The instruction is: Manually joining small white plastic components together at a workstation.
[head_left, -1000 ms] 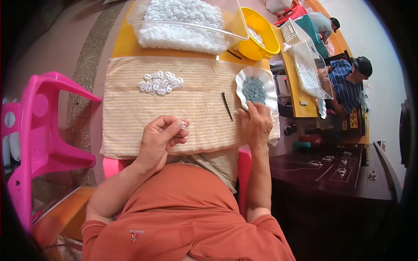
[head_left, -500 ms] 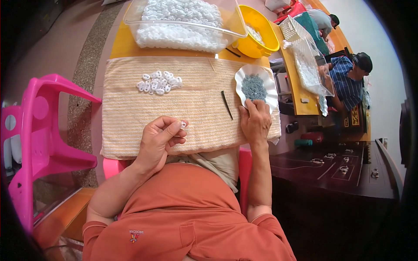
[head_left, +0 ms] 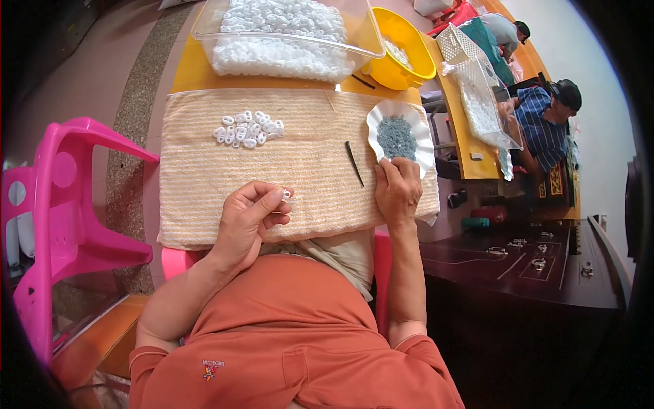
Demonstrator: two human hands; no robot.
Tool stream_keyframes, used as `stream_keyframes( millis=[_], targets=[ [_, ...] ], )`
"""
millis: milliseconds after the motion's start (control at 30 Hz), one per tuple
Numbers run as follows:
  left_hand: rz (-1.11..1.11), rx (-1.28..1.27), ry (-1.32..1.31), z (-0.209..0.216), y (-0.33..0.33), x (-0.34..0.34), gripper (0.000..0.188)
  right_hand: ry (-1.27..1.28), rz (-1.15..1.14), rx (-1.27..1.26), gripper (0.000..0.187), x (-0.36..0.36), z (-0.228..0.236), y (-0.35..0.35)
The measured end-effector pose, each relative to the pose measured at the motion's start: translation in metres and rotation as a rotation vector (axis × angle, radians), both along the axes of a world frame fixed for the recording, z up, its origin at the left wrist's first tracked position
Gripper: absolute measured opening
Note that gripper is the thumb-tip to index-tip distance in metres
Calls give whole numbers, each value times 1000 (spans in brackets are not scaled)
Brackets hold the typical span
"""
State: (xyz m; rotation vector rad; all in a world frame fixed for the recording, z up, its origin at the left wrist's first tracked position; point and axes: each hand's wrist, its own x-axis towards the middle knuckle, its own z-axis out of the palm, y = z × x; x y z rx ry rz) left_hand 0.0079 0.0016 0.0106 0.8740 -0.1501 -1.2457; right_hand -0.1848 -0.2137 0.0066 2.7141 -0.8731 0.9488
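My left hand [head_left: 251,215] pinches a small white oval plastic piece with holes [head_left: 287,194] between thumb and forefinger, above the near part of the towel. At the near rim of a white wavy-edged dish [head_left: 424,151], my right hand [head_left: 398,187] has its fingertips drawn together. Whatever they hold, if anything, is too small or hidden to make out. Tiny grey-blue pieces [head_left: 396,136] are heaped in the dish. A loose pile of white oval pieces [head_left: 248,129] lies on the towel's left side. Left of my right hand lies a thin dark stick-like tool [head_left: 354,164].
A striped towel [head_left: 300,157] covers the near tabletop. Behind it stand a clear bin [head_left: 286,41] full of white pieces and a yellow basin [head_left: 388,76]. A pink plastic chair [head_left: 82,198] is at the left. Co-workers sit at another table [head_left: 477,167] at the right.
My right hand has drawn back slightly from the grey-blue pieces, toward the dish's near rim. My left hand keeps its pinch on the white piece, almost unmoved.
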Motion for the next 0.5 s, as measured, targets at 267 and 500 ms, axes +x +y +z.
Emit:
stream_keyframes(
  millis=[267,500],
  targets=[
    [-12,-13,-2,-1,-1,0,11,-98,26,87,10,-3,0,1],
    [-12,-24,20,-4,0,-1,8,-256,-6,231,10,-2,-1,1]
  ],
)
